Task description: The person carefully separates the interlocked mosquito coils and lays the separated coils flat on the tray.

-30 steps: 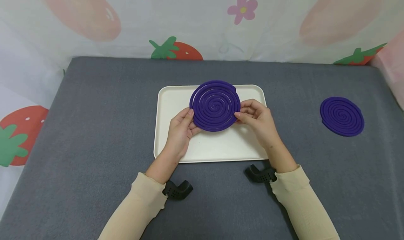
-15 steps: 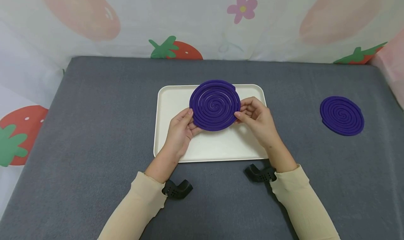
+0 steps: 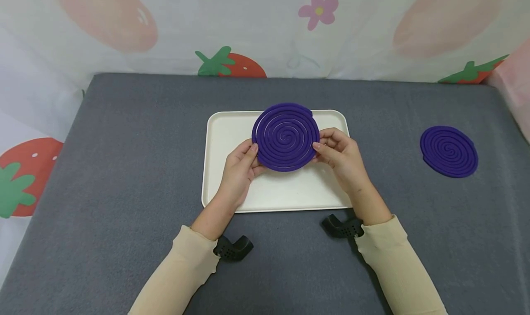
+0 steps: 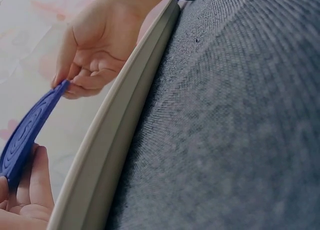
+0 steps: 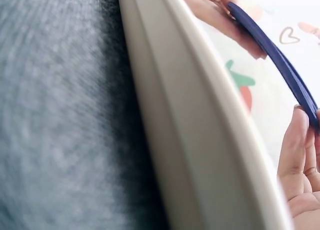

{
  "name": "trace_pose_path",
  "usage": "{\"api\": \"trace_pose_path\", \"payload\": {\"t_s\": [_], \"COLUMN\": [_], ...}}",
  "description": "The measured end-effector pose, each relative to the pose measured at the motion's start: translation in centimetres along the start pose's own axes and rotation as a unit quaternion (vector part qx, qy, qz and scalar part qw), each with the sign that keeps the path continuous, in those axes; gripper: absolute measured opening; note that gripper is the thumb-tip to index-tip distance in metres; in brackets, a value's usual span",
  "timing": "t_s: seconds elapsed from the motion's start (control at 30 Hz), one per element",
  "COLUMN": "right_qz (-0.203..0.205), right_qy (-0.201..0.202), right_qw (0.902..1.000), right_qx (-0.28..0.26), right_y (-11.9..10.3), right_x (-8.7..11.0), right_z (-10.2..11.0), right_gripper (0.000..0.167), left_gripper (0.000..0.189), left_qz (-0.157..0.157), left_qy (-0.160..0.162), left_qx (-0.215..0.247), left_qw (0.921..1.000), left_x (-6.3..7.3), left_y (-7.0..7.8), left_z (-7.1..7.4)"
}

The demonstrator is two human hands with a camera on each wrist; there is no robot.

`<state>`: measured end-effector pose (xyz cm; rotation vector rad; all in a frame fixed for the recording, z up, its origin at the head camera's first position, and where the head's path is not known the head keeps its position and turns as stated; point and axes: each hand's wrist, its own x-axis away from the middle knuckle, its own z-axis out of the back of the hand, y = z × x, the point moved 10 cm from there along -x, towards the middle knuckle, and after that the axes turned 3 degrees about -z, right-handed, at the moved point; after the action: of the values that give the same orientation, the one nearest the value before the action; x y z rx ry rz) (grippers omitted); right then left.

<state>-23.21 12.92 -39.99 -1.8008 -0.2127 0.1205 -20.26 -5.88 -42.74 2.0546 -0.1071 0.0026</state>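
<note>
A round purple spiral mat (image 3: pixel 285 138), like a coaster, is held up over the white tray (image 3: pixel 290 193) in the head view. My left hand (image 3: pixel 241 168) pinches its left edge, thumb on top and fingers beneath. At the opposite edge my right hand (image 3: pixel 341 161) pinches it between thumb and fingers. Both wrist views show the mat (image 4: pixel 31 130) raised above the tray's rim (image 5: pixel 175 89), tilted and slightly bowed. A second purple spiral mat (image 3: pixel 449 151) lies flat on the grey cloth, well to the right of my right hand.
Grey cloth (image 3: pixel 136 177) covers the table under the tray. Behind it hangs a white curtain (image 3: pixel 265 25) printed with strawberries and a flower. Black wrist cameras (image 3: pixel 233 249) sit below both hands, close over the cloth.
Both hands and the held mat have shifted slightly to the right in the head view. The grip at both edges stays the same, and the second mat has not moved.
</note>
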Motion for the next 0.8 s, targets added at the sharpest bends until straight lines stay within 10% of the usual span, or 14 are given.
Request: {"api": "trace_pose_path", "payload": {"t_s": [0.8], "right_qz": [0.040], "right_qy": [0.025], "right_qw": [0.9975], "right_qx": [0.053], "right_y": [-0.82], "right_x": [0.27], "right_z": [-0.05], "right_gripper": [0.024], "left_gripper": [0.033], "left_qz": [-0.012], "left_qy": [0.036], "left_qx": [-0.012], "left_qw": [0.9992], "left_x": [-0.05], "left_y": [0.13], "left_z": [0.75]}}
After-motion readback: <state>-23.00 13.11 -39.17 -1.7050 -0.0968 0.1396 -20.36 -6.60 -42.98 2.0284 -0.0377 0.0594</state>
